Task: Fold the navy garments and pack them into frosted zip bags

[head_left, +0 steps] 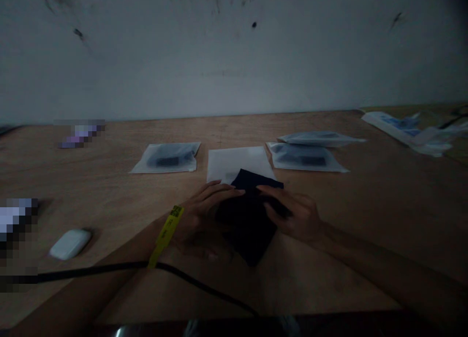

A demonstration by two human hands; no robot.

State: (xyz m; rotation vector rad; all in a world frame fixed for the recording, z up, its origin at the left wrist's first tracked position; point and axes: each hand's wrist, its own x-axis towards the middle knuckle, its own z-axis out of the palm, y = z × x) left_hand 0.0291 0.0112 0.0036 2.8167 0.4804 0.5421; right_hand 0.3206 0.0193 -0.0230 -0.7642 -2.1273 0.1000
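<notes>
A dark, nearly black folded cloth (252, 229) lies at an angle on the wooden table in front of me. My left hand (204, 215) rests on its left side, fingers stretched out across the edge. On the right, my right hand (292, 210) has bent fingers and thumb closed on a fold of the same cloth. Just behind, partly covered by the cloth, lies a flat white sheet or bag (237, 161); which of the two I cannot tell. The picture is dim, so folds in the cloth are hard to make out.
Frosted zip bags with dark contents stand flat at the left (166, 157) and right (307, 157), another bag (321, 138) overlapping behind. White plastic packaging (405, 132) lies far right. A white earbud case (70, 244) and a black cable (98, 269) with yellow tag (166, 237) are nearer left.
</notes>
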